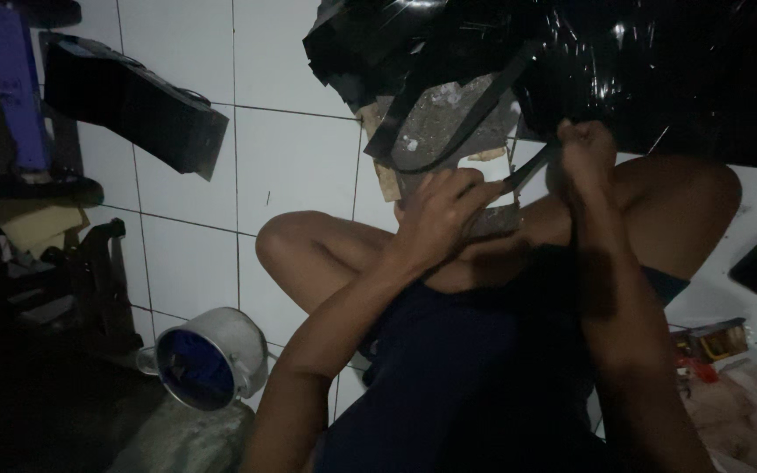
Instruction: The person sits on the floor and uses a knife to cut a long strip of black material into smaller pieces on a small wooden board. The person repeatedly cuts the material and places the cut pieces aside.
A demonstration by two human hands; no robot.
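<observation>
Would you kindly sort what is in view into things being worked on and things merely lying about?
In hand:
left hand on the grey slab
right hand gripping the black strip
black plastic sheet

Lying about:
metal pot
black box
blue post
small carton

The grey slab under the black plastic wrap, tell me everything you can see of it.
The flat grey slab looks rough and speckled, like stone or cement board, with pale chipped edges along its left side. Shiny black plastic wrap covers its upper and right parts, and a black strip crosses its bare face diagonally. It rests over the seated person's knees above the white tiled floor. The left hand grips its lower edge; the right hand pulls the strip.
</observation>
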